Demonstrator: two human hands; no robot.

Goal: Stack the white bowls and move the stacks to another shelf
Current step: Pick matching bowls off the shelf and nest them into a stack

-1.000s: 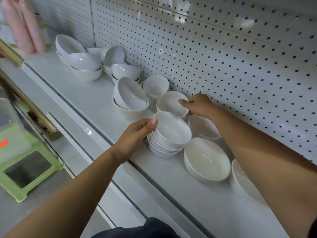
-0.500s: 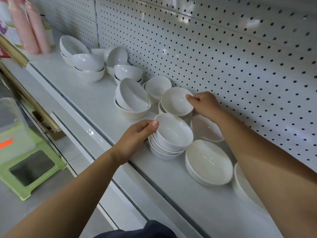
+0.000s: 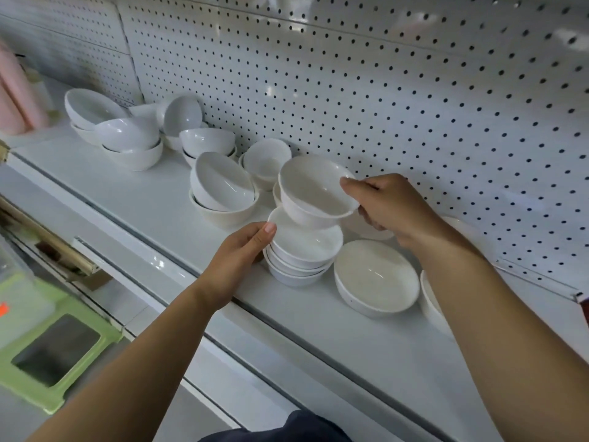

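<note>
We see a smooth, glossy glaze on the lifted bowl (image 3: 314,189) and the stack of bowls (image 3: 299,260). The white shelf (image 3: 318,317) and the pegboard (image 3: 414,106) look like painted metal with a sheen. The green stool (image 3: 35,393) looks like matt plastic.

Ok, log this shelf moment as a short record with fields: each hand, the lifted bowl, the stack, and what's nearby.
right hand: pinches the rim of a glossy white round bowl, lifted and tilted
left hand: holds the side of the stack of nested white bowls, thumb at the top rim
lifted bowl position: over the stack; contact cannot be told
surface: white shelf board, white pegboard back behind
nearby: shallow white dish right of the stack; other white bowl piles further left
below: green plastic stool
</note>
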